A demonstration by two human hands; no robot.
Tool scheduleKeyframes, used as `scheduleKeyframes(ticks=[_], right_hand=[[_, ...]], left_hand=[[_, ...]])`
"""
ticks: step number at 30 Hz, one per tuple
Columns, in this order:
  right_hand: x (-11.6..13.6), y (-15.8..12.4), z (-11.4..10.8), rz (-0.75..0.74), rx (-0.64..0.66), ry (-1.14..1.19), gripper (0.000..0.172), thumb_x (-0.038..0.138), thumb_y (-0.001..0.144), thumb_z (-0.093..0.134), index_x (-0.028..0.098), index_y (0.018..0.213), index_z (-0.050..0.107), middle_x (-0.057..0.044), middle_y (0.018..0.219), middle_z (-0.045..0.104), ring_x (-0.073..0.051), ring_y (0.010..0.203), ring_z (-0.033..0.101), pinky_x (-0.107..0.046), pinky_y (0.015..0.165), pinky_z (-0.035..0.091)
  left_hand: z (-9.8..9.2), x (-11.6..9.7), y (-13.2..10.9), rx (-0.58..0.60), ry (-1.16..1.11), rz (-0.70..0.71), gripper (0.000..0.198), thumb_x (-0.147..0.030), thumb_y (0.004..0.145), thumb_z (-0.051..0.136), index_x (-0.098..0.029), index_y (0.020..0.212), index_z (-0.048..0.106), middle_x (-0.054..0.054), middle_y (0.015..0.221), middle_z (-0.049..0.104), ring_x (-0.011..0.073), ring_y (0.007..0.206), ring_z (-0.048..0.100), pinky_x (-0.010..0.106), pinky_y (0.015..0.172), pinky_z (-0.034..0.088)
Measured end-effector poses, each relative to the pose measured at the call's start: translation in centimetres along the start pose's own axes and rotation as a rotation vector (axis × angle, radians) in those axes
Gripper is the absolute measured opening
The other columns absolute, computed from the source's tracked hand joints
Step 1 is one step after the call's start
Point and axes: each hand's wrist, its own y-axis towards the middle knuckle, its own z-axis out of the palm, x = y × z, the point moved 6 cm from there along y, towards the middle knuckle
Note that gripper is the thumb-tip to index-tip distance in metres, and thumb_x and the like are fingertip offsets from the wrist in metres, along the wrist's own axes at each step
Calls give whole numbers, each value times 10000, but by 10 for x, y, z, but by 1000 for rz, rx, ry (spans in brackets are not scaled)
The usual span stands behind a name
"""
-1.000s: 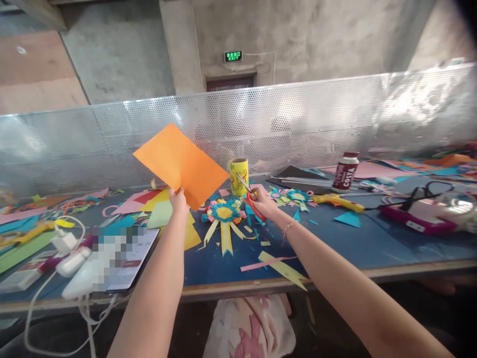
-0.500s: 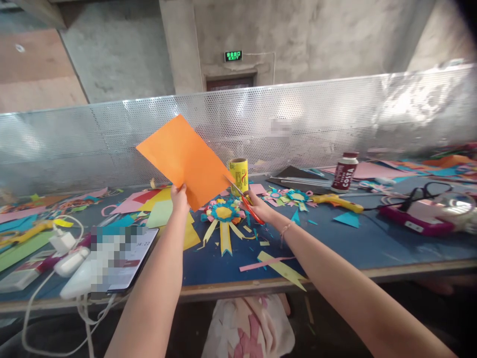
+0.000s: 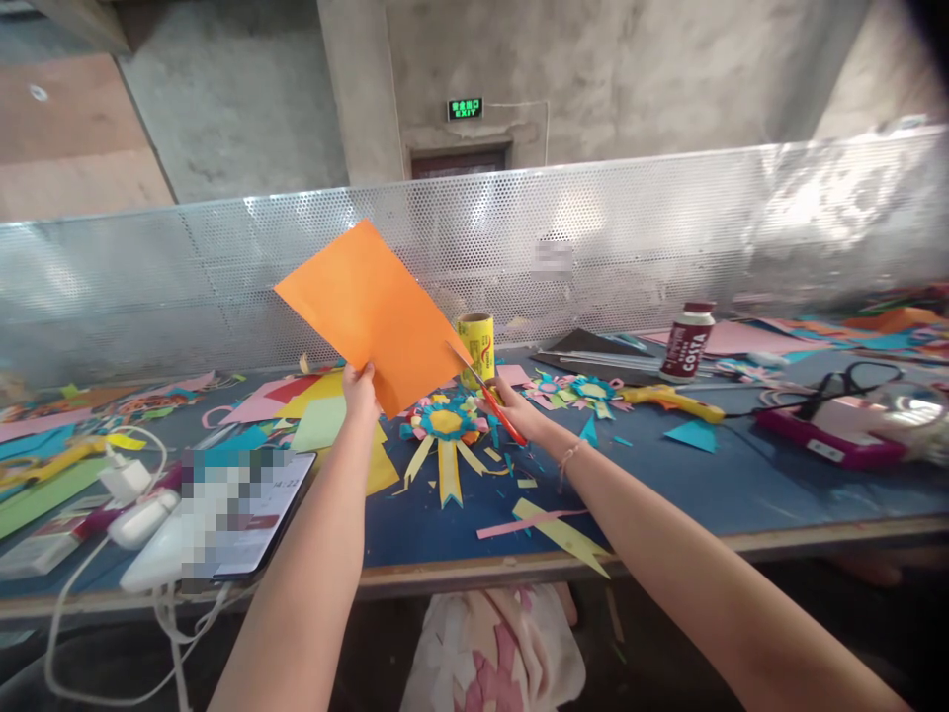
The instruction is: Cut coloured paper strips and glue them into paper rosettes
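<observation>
My left hand pinches the lower corner of an orange paper sheet and holds it up in the air over the blue table. My right hand grips red-handled scissors. Their blades point up and left, and the tips meet the right edge of the orange sheet. Just below both hands lies a paper rosette in yellow and blue with ribbon tails.
A yellow can stands behind the scissors. A brown bottle, a yellow glue gun and a pink device lie to the right. A phone, chargers and white cables are at the left. Paper scraps cover the table; a perforated metal screen backs it.
The orange sheet has risen a little and shifted right. My right hand has moved the scissors left, from over the table up to the sheet's right edge.
</observation>
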Motion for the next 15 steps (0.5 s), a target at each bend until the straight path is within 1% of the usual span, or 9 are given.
scheduleKeyframes(ticks=[5, 8, 11, 15], right_hand=[[-3, 1, 2, -2, -8, 30, 442, 564, 718, 598, 213, 931, 435, 3, 807, 539, -156, 771, 539, -299, 689, 459], [-3, 2, 2, -3, -19, 38, 434, 560, 715, 604, 214, 924, 445, 9, 788, 537, -152, 752, 539, -294, 667, 457], [-5, 3, 3, 20, -20, 57, 433, 559, 717, 598, 207, 922, 450, 23, 761, 518, -133, 701, 529, -281, 625, 450], [-6, 3, 5, 48, 2, 79, 445, 588, 726, 562, 212, 929, 438, 43, 731, 478, -102, 619, 486, -254, 548, 411]], left_hand=[[0, 2, -2, -16, -25, -18, 226, -82, 749, 512, -212, 925, 569, 55, 1067, 668, 182, 970, 643, 327, 835, 510], [1, 3, -3, 2, -8, -19, 240, -96, 766, 518, -213, 967, 579, 58, 1091, 662, 180, 974, 641, 320, 835, 510], [3, 4, -3, 25, -4, -13, 271, -113, 775, 531, -219, 1017, 593, 60, 1102, 661, 189, 1002, 633, 326, 845, 505], [4, 5, -5, 17, -27, -39, 308, -102, 777, 517, -217, 1054, 590, 56, 1066, 672, 182, 968, 641, 318, 821, 514]])
